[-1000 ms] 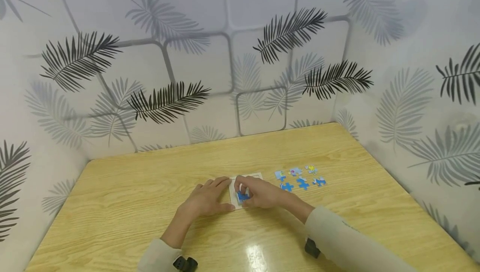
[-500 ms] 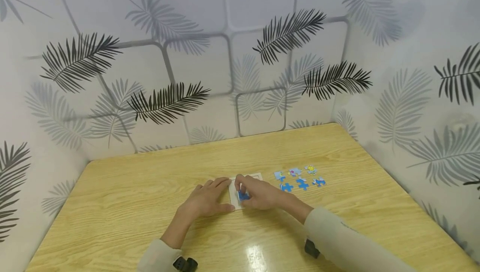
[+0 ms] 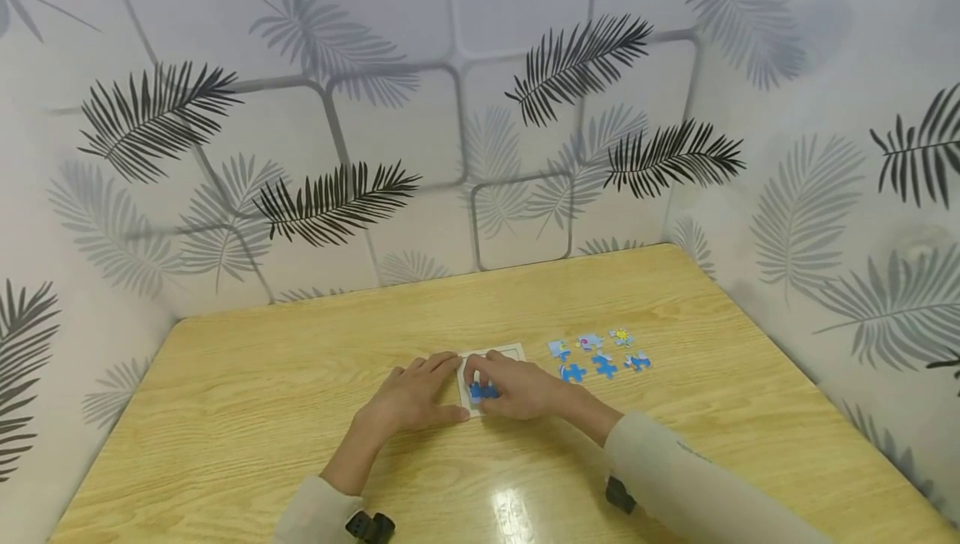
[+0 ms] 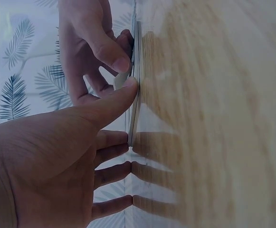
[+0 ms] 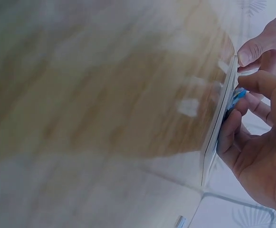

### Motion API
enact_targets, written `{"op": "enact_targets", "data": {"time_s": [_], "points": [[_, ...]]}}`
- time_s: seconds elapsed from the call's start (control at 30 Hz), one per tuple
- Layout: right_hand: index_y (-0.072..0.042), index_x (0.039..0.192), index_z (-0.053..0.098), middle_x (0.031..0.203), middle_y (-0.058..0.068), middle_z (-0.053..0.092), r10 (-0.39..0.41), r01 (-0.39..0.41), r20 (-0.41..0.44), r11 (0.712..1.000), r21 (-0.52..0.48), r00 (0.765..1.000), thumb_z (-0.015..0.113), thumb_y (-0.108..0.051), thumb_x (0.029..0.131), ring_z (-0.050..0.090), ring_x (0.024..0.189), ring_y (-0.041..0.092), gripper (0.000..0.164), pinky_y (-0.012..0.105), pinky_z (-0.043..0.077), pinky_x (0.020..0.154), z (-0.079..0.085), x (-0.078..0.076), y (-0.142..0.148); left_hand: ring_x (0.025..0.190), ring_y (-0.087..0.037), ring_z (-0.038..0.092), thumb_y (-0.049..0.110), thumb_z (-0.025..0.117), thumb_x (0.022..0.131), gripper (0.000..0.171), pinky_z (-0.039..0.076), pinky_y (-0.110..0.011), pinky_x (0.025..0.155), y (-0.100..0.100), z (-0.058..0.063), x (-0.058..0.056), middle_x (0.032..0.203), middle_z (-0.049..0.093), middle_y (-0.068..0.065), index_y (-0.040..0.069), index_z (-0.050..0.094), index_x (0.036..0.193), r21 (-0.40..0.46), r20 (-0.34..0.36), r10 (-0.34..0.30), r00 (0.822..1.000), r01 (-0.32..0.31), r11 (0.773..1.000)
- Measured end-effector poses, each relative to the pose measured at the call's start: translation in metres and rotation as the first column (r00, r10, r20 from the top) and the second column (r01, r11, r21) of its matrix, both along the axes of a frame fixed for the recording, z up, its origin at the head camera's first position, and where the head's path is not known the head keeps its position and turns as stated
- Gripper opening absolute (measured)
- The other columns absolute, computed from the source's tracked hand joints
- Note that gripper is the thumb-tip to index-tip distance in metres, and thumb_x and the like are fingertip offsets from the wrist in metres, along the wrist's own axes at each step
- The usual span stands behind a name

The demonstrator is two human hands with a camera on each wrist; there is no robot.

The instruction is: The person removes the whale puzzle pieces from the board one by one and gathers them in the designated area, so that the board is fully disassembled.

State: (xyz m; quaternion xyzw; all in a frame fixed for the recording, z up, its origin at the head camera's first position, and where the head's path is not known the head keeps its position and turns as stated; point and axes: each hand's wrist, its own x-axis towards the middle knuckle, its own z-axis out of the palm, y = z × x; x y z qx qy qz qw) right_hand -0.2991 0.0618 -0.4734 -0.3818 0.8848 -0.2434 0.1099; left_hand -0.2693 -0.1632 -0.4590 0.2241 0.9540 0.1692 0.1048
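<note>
A thin white puzzle board (image 3: pixel 514 351) lies flat on the table between both hands. At its left edge, my left hand (image 3: pixel 408 398) touches the board with thumb and fingertips, fingers fairly straight; its thumb (image 4: pixel 121 95) lies along the rim in the left wrist view. Over the board, my right hand (image 3: pixel 525 386) pinches a blue jigsaw piece (image 3: pixel 478 391) between curled fingers and thumb. That piece sits low at the board's left part, partly hidden by the fingers. The right wrist view shows its blue edge (image 5: pixel 240 94) close to the board's surface.
Several loose jigsaw pieces (image 3: pixel 604 366) lie in two rows on the table right of the board, one with a yellow sun shape (image 3: pixel 622 336). The wood-grain table (image 3: pixel 262 386) meets leaf-patterned walls (image 3: pixel 420 227) at its back and right.
My right fingers and the blue jigsaw piece have shifted slightly left on the board, and more of the piece shows. The left hand has stayed in place.
</note>
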Motion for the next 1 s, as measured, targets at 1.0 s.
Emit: {"op": "enact_targets", "data": {"time_s": [1.0], "points": [[-0.015,0.125,0.064,0.115,0.001,0.063,0.049,-0.027,0.153,0.99,-0.141,0.987,0.069,-0.016,0.101,0.059,0.089,0.013,0.024,0.028,0.053,0.078,-0.0003,-0.0032,0.0075,0.15,-0.041,0.036,0.05,0.073,0.095,0.084,0.026,-0.072,0.117,0.0006,-0.0006,0.0001,0.166,0.036,-0.009,0.012,0.038,0.161,-0.016,0.003,0.011,1.0,-0.011,1.0]]}}
